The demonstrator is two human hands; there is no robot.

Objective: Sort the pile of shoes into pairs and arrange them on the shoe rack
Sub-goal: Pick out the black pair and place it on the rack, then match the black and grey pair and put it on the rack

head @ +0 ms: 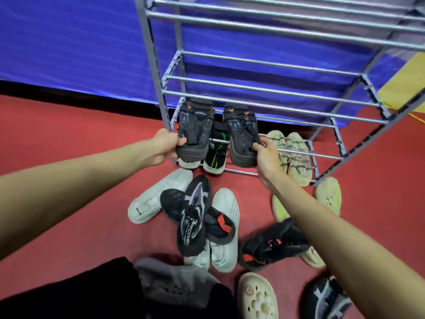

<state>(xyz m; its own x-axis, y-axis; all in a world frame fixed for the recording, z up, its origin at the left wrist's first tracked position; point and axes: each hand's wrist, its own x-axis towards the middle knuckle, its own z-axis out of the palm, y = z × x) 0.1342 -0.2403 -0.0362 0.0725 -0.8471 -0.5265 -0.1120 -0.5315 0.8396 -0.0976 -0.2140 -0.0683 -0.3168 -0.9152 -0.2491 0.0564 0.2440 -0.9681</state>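
Your left hand (pixel 164 146) and right hand (pixel 266 155) each clamp 1 black knit sneaker's heel (pixel 195 130), toes pointing at the grey metal shoe rack (pixel 253 90).

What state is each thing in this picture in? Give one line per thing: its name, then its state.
left hand: gripping the left dark shoe at its heel
right hand: gripping the right dark shoe at its heel
left dark shoe: held up, off the floor
right dark shoe: held up, off the floor
beige pair: on the rack's bottom shelf
shoe rack: upright, upper shelves bare
shoe pile: jumbled on the floor
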